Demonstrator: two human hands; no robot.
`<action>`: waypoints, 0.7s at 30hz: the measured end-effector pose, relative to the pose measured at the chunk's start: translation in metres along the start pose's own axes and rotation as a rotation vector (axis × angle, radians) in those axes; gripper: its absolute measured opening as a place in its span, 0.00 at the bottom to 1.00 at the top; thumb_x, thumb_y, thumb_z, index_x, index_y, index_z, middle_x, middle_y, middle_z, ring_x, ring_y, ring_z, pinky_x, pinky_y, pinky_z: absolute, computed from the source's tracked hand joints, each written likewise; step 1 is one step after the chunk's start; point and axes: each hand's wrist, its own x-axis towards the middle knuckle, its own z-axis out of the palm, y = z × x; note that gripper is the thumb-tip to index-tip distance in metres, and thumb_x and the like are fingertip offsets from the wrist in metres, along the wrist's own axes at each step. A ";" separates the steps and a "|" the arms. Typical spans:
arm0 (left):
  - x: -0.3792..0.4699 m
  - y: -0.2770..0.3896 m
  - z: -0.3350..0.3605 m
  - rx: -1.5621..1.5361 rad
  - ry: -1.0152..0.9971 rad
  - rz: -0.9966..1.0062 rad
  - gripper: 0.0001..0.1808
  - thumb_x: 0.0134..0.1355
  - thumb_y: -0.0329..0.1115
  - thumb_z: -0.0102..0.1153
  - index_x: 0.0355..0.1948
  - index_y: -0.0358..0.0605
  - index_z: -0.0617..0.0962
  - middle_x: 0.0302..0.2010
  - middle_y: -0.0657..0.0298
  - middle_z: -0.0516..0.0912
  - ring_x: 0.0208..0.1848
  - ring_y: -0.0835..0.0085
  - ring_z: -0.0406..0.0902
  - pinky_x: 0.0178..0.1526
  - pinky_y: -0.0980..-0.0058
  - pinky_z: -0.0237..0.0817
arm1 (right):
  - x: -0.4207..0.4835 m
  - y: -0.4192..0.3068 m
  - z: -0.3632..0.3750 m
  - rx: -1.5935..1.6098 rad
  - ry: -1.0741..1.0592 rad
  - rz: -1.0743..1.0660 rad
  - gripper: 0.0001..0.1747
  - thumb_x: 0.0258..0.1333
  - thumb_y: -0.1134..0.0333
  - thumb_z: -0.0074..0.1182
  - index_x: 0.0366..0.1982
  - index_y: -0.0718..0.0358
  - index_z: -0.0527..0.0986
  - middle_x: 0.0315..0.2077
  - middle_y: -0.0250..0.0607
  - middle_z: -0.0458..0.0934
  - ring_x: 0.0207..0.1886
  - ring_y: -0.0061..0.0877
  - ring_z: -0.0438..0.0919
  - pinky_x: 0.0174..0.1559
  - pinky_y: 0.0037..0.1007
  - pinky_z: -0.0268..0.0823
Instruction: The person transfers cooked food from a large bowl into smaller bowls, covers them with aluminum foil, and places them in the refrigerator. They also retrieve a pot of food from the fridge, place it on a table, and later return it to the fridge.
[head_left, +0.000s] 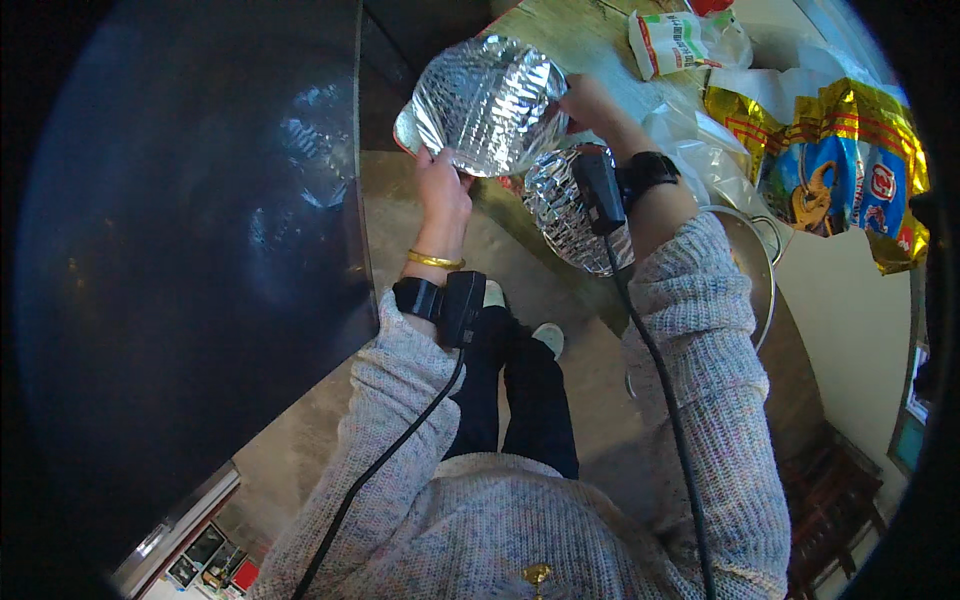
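Aluminium foil (487, 105) lies over a round plate, whose pale rim (406, 129) with a red edge shows at the left. My left hand (444, 184) grips the near edge, fingers under and thumb on top. At the right edge my right hand (589, 103) pinches the foil; whether it also holds the plate is hidden. Below my right wrist sits a second foil-covered round dish (559, 206) on the table (600, 37), partly covered by the black device (598, 191) strapped there.
A large dark glossy panel (187, 225) fills the left side. At the right are a gold-and-blue printed bag (840, 165), clear plastic bags (701, 146), a white printed packet (667, 45) and a metal pot (766, 277) with a loop handle. Black cables (660, 360) run along both arms.
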 end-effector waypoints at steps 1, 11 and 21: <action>-0.005 0.005 0.004 0.014 0.002 0.017 0.14 0.62 0.28 0.44 0.49 0.52 0.69 0.43 0.65 0.76 0.42 0.70 0.73 0.39 0.63 0.68 | -0.003 -0.008 -0.004 0.063 0.043 -0.040 0.14 0.44 0.70 0.60 0.35 0.68 0.77 0.30 0.46 0.80 0.28 0.38 0.81 0.27 0.35 0.76; -0.151 0.036 0.011 -0.246 -0.384 -0.185 0.21 0.60 0.26 0.47 0.55 0.46 0.66 0.50 0.60 0.75 0.48 0.65 0.75 0.44 0.60 0.73 | -0.168 -0.038 -0.116 -0.176 0.000 -0.131 0.17 0.47 0.69 0.59 0.42 0.65 0.74 0.29 0.39 0.77 0.30 0.26 0.78 0.27 0.30 0.75; -0.354 0.100 -0.190 -0.100 -0.425 -0.733 0.28 0.57 0.22 0.50 0.59 0.42 0.63 0.56 0.55 0.70 0.55 0.58 0.71 0.54 0.56 0.67 | -0.398 -0.034 0.003 -0.034 -0.500 0.035 0.18 0.50 0.65 0.59 0.41 0.67 0.73 0.27 0.42 0.79 0.22 0.28 0.79 0.24 0.30 0.73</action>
